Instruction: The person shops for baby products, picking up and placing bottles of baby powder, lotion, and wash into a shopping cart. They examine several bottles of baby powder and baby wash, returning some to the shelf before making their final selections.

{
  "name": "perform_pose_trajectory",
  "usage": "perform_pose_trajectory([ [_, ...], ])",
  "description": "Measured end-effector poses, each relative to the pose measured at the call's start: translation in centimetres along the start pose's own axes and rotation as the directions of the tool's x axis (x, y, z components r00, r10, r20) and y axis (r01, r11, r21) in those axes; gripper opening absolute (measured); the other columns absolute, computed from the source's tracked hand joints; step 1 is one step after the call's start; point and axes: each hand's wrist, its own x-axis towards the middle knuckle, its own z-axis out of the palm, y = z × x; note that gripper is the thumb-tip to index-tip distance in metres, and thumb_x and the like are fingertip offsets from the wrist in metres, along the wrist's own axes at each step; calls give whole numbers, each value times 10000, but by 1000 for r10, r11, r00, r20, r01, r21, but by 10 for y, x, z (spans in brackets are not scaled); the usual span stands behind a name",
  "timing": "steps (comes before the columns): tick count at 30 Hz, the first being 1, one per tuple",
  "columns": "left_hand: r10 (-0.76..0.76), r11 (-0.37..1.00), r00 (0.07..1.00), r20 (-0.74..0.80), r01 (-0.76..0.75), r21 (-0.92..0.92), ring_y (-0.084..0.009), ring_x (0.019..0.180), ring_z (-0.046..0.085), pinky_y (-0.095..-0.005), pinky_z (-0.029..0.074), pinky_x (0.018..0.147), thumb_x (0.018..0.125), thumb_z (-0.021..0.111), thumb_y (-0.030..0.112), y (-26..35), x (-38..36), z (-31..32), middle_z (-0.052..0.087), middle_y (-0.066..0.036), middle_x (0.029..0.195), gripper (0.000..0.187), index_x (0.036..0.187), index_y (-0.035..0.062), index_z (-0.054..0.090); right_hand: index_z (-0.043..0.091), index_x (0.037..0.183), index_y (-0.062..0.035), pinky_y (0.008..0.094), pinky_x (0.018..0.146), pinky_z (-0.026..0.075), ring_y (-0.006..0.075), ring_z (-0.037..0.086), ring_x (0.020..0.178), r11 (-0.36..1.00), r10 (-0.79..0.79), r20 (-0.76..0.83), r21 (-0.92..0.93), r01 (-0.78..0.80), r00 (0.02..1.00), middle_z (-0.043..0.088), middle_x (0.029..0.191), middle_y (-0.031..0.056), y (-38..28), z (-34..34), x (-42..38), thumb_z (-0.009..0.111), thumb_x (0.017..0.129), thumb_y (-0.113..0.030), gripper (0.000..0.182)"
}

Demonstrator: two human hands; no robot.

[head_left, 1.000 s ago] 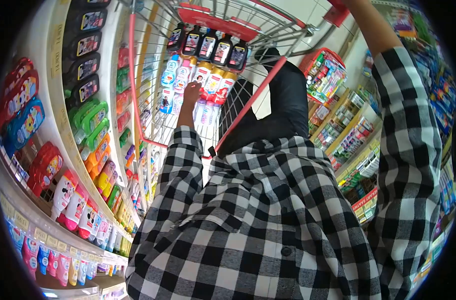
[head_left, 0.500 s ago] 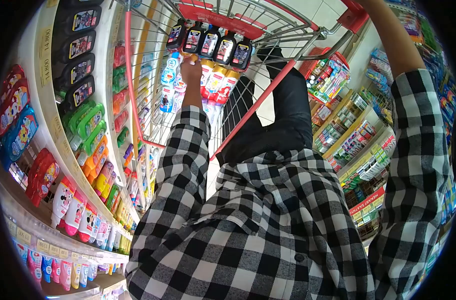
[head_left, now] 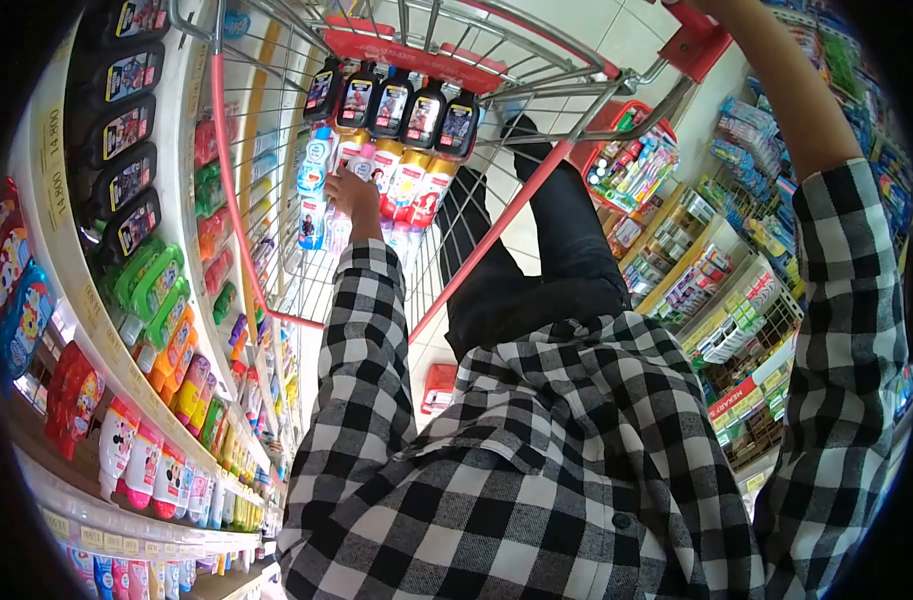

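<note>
My left hand [head_left: 352, 192] is inside the shopping cart [head_left: 491, 238], its fingers closed around a small pink-and-white bottle [head_left: 361, 162]. Beside it stand light-blue and white bottles [head_left: 314, 165] and a row of gold-capped red, yellow and white bottles [head_left: 404, 185]. Behind these, several black bottles with picture labels [head_left: 390, 104] line the cart's far end. At the top edge my right hand [head_left: 711, 8] is partly cut off by the frame; its fingers are closed over the red corner of the cart's handle.
Shelves of bottles [head_left: 171, 340] with price strips curve along the left side. On the right, racks of small packs [head_left: 706, 290] stand near a red basket full of goods [head_left: 626, 160]. A red object [head_left: 438, 388] lies on the floor by my legs.
My left hand has moved slightly left and nearer to me, and a pink-and-white bottle now shows at its fingers. The whole view has shifted a little; my right hand stays at the cart.
</note>
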Motion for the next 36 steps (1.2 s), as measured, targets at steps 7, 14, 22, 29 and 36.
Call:
perform_pose_trajectory([
  [7,78,939,986,-148,-122,-320,-437,1104,448,-526,411,937,712,759,340,-23,-46,-61,459,-231,1211,770,1326,34,408,608,776,21,314,381,360,145,475,422,997,-12,62,77,7,998,525,567,43,7,-8,10,749,741,-424,468],
  [14,-27,488,921,-388,-327,-810,-246,774,565,-407,484,688,727,778,284,-70,-113,-89,594,-119,899,578,1149,-36,544,616,805,-1,288,347,354,107,455,393,971,-220,52,108,213,974,486,516,21,-49,32,-10,714,784,-485,494],
  [22,-58,-213,979,-196,-204,-955,-166,888,604,-286,506,727,779,717,201,-20,-230,-202,616,-98,1025,539,1238,25,497,600,842,8,331,418,397,153,480,415,862,-490,-172,50,504,855,517,544,78,-16,68,-45,674,856,-377,393],
  [29,-260,-126,810,-525,-568,-813,-375,963,583,-419,464,836,678,774,278,-76,-264,-203,594,-202,1023,582,1136,6,541,533,976,49,325,363,349,133,399,389,852,-496,-229,-317,418,838,433,555,27,-35,108,-79,627,900,-324,392],
  [36,-393,-305,756,-523,-644,-702,-380,916,581,-442,464,806,628,765,315,-87,-286,-213,595,-178,944,541,1049,39,566,493,948,18,313,350,324,133,405,387,918,-388,-216,-183,353,896,442,585,43,-8,138,-92,604,914,-282,321],
])
